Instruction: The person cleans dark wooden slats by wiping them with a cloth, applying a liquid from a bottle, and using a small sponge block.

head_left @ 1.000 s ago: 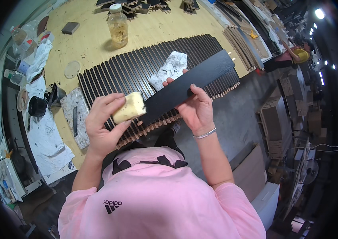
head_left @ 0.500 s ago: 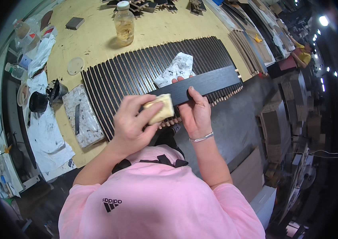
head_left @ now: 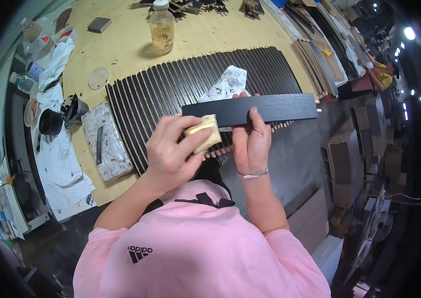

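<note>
Left hand (head_left: pixel 173 149): pinching a yellow sponge (head_left: pixel 207 135) at the near edge of a dark board (head_left: pixel 287 107). Right hand (head_left: pixel 251 144): clamping the board, now swung from slanting to nearly crosswise, apparently exposing that edge. Beneath: dark slats (head_left: pixel 158 92), white rag (head_left: pixel 230 82).

Board (head_left: pixel 280 108): is showing black, with faint lengthwise streaks
Sponge (head_left: pixel 210 134): is showing pale yellow
Row of slats (head_left: pixel 170 90): is striping black with narrow tan bands
Crumpled rag (head_left: pixel 229 82): is showing white, mottled with dark smudges
Tabletop (head_left: pixel 121 49): is showing pale yellow, flecked with dark spots
Bottle (head_left: pixel 162 35): is showing yellow-brown below a white cap (head_left: pixel 161 5)
T-shirt (head_left: pixel 200 238): is showing pink with black print (head_left: pixel 140 254)
</note>
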Tool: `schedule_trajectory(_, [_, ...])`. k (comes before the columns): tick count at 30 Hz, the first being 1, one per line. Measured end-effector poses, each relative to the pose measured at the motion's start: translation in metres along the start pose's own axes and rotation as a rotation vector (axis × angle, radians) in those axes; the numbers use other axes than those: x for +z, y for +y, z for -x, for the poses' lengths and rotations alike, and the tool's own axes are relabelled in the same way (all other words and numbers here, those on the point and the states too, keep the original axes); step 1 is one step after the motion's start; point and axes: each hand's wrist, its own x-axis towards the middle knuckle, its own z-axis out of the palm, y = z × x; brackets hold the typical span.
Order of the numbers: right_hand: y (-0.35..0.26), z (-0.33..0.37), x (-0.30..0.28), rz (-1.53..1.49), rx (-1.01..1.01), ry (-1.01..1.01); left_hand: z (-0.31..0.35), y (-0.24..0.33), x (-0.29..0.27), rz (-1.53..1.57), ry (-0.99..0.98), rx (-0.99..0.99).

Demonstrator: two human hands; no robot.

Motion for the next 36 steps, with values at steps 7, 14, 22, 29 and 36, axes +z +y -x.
schedule_trajectory(7, [-0.008, -0.002, -0.009, -0.022, -0.027, 0.041, 0.029, -0.021, -0.017, -0.091, -0.027, -0.124])
schedule_trajectory(14, [-0.003, -0.003, -0.004, -0.068, 0.030, 0.033, 0.010, -0.005, -0.006, 0.011, 0.023, -0.080])
schedule_trajectory(22, [0.008, -0.006, 0.003, -0.059, 0.043, 0.017, 0.029, -0.017, -0.035, -0.057, 0.062, -0.167])
schedule_trajectory(29, [0.024, -0.013, 0.015, -0.080, 0.162, -0.037, 0.036, -0.021, -0.037, -0.119, 0.065, -0.138])
schedule_trajectory(36, [0.014, -0.027, 0.004, 0.050, 0.260, -0.093, 0.108, -0.072, -0.137, -0.541, 0.394, -0.464])
